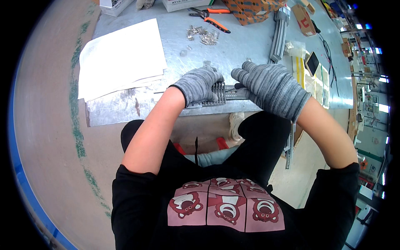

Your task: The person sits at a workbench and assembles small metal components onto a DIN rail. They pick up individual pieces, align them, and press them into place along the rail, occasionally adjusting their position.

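A short row of grey terminal blocks point(218, 92) sits on a slotted metal rail point(231, 91) near the table's front edge. My left hand point(201, 85), in a grey knitted glove, is closed over the left part of the blocks, its fingers at their back and its thumb in front. Just right of the blocks is my right hand point(268, 88), gloved alike. Its fingers are bent together above the rail, with a small dark spot between them; what they hold, if anything, is hidden. Small clear pieces point(208, 63) lie just behind my left hand.
White paper sheets point(125, 56) cover the table's left. Behind the hands lie small metal parts point(208, 37) and orange-handled pliers point(212, 19). A bundle of grey rails point(279, 35), a cardboard box point(303, 20), a dark-screened device point(312, 63) and black cables point(330, 58) are at right.
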### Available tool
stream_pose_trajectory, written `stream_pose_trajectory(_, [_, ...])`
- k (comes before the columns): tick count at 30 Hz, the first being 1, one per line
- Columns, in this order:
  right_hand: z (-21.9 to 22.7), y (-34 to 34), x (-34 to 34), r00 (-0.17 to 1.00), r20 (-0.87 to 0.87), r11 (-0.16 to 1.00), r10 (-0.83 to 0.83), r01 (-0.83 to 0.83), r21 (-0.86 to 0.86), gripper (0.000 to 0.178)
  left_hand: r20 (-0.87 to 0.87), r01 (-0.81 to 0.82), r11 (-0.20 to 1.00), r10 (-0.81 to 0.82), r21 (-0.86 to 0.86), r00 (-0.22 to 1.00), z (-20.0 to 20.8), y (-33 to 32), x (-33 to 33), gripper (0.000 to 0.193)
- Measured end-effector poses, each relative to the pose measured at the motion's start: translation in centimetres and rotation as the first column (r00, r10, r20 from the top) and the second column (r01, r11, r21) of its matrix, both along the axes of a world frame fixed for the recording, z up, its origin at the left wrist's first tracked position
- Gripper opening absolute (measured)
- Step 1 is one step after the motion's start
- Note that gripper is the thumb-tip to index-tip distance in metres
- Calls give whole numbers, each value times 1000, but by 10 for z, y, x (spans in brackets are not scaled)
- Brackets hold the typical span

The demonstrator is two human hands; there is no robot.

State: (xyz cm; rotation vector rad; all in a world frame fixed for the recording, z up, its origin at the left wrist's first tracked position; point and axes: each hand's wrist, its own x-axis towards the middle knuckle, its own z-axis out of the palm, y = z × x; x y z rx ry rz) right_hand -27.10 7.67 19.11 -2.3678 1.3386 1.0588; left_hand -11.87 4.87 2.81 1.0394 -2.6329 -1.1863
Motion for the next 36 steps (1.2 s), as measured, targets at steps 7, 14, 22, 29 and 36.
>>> stream_pose_trajectory(7, [-11, 3, -10, 992, 108, 996, 62, -54, -74, 48, 26, -4, 1000, 4, 0, 1000, 5, 2, -3, 59])
stream_pose_trajectory(14, [-22, 6, -25, 925, 320, 976, 204, -165, -143, 54, 42, -22, 999, 20, 43, 999, 1, 0, -4, 61])
stream_pose_trajectory(22, [-16, 9, -18, 923, 371, 980, 108, -35, -197, 46, -161, -146, 988, 135, -57, 978, 10, 4, 8, 59])
stream_pose_trajectory(29, [-32, 6, -16, 931, 365, 952, -14, 123, -279, 34, -420, -303, 936, 352, 181, 836, 26, 24, -18, 63])
stream_pose_trajectory(36, [-33, 12, -30, 838, 530, 935, 130, 74, -346, 38, -563, -342, 927, 366, 153, 741, 21, 23, -24, 71])
